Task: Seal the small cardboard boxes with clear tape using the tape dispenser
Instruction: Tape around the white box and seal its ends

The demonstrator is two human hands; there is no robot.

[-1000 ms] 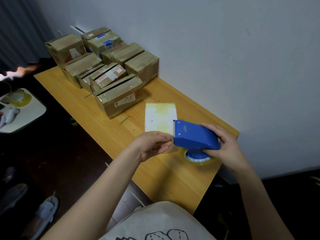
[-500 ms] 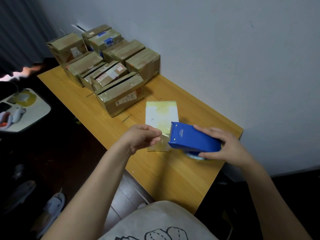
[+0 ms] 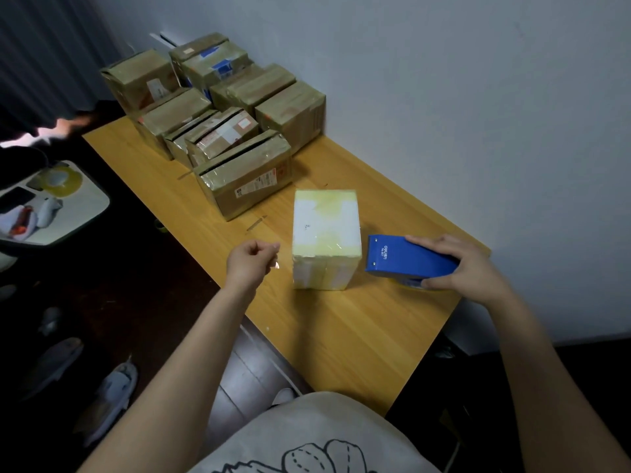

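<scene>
Pulling tape: a second ago our left hand (image 3: 252, 264) sat at the mouth of the tape dispenser (image 3: 409, 257); now the two are well apart, with the white box (image 3: 326, 233) between them.
Left grip: thumb and fingertips are pressed together, pinching the end of the clear tape (image 3: 276, 265), which shows only as a glint beside the fingers.
Right grip: our right hand (image 3: 471, 268) curls round the rear of the dispenser and holds it low over the table (image 3: 358, 336), just right of the box.
Box: it stands near the middle of the table, its top already banded with yellowish tape.
Strip: we cannot trace the tape across the gap; we judge that it runs past the near side of the box.
Meaning: enough tape looks drawn out for one pass, so pressing it onto the box and cutting it should come next.
Other boxes: the brown boxes (image 3: 222, 131) cluster at the far left end against the wall, glossy with tape.
</scene>
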